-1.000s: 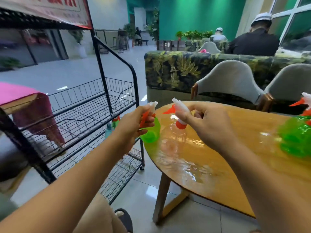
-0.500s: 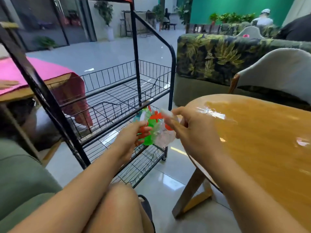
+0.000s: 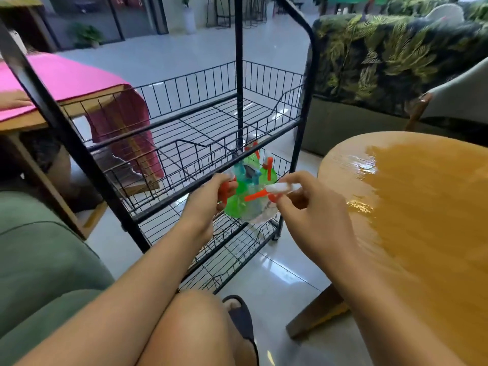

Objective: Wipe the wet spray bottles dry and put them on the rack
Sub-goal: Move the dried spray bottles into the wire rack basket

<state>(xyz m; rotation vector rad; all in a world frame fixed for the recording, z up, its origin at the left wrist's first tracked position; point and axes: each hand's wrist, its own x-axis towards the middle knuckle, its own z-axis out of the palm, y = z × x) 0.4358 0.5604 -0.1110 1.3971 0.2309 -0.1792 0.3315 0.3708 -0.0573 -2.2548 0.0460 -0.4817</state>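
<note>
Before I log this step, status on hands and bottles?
Left hand: green spray bottle. Right hand: clear spray bottle. Both at wire rack, not shelved.

Left hand [image 3: 208, 199] with green bottle [image 3: 235, 207] and right hand [image 3: 314, 215] with clear bottle [image 3: 261, 213] are now off the table [image 3: 422, 207], at the rack [image 3: 303, 120] front rail. 1.0 s ago both are over the table edge. The bottles, apart then, now overlap.
</note>
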